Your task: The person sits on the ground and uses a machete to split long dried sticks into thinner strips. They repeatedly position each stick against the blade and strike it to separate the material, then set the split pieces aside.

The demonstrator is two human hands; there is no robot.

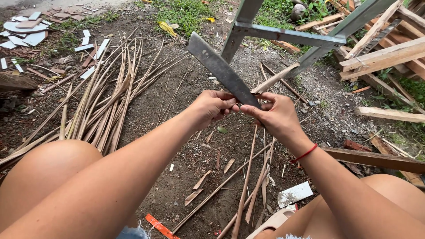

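Above the dirt ground, between the knees, the right hand (276,116) clamps its fingers on a flat steel blade (221,68) whose long axis points toward ten o'clock, while the left hand (213,106) pinches a thin frond strip (274,79) against it. Stripped ribs (104,104) are piled at nine o'clock and shavings (199,183) litter the ground below, so the stripping looks well underway.

Outdoor yard serving as a rough work area: bare packed dirt ground (177,110) lying underfoot, grass (186,11) growing along the far edge. Long dried palm-leaf stalks (106,102) lying bundled at left, scrap timber planks (385,53) piling up at right, broken tile pieces (22,33) scattering at upper left, a metal ladder frame (287,33) standing beyond.
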